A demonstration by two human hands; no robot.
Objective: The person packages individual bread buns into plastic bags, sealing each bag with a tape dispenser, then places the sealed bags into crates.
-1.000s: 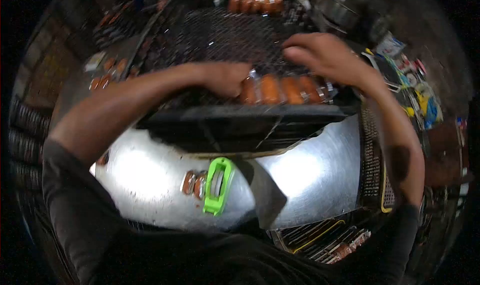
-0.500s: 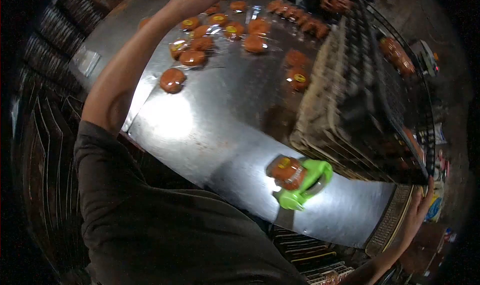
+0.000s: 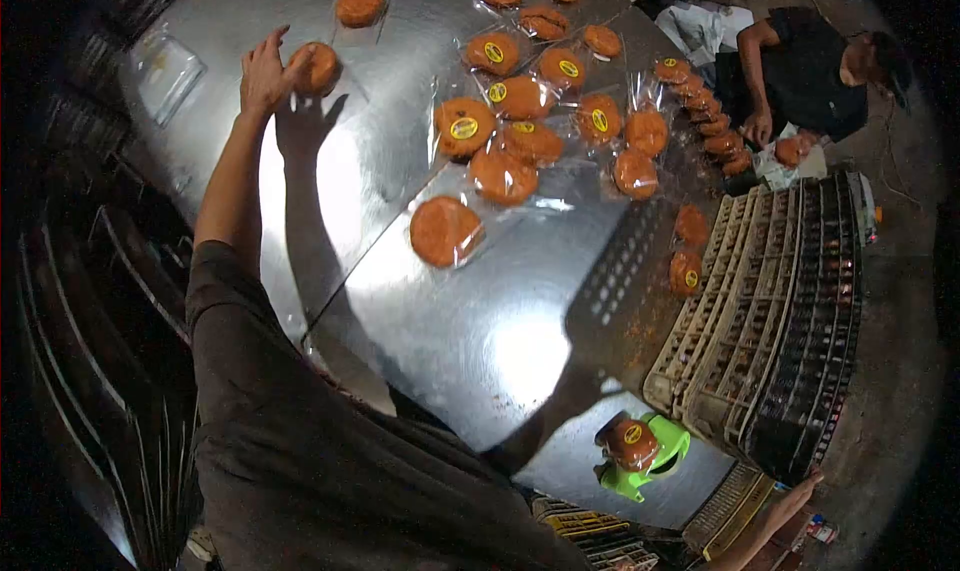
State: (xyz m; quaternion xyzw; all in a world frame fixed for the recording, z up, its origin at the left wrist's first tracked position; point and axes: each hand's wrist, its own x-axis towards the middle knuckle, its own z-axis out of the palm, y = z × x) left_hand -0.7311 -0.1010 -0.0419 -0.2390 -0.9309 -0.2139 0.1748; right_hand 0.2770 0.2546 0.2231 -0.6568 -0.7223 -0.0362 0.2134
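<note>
At the upper left, my left hand [image 3: 266,74] reaches over the metal table with its fingers spread. Its thumb overlaps the edge of a round brown bun [image 3: 318,71]. Another wrapped bun [image 3: 360,7] lies just beyond. At the lower right, my right hand [image 3: 788,507] has its fingers stretched out, the tips right at the bottom corner of the stacked plastic crates [image 3: 745,316]. Near the table's front edge, a bun with a yellow label [image 3: 632,444] in clear wrap lies against a bright green tool [image 3: 668,449].
Several wrapped buns [image 3: 505,176] cluster mid-table, many with yellow labels. A row of buns [image 3: 712,121] runs along the far edge. Behind it, a person [image 3: 820,76] in dark clothes holds a bun. A clear plastic packet [image 3: 165,76] lies at the left. Racks [image 3: 90,301] stand at the left.
My view has swung toward the left part of the table. My left hand is now at a single bun. My right hand's fingers, earlier around the crate corner, are stretched out below it.
</note>
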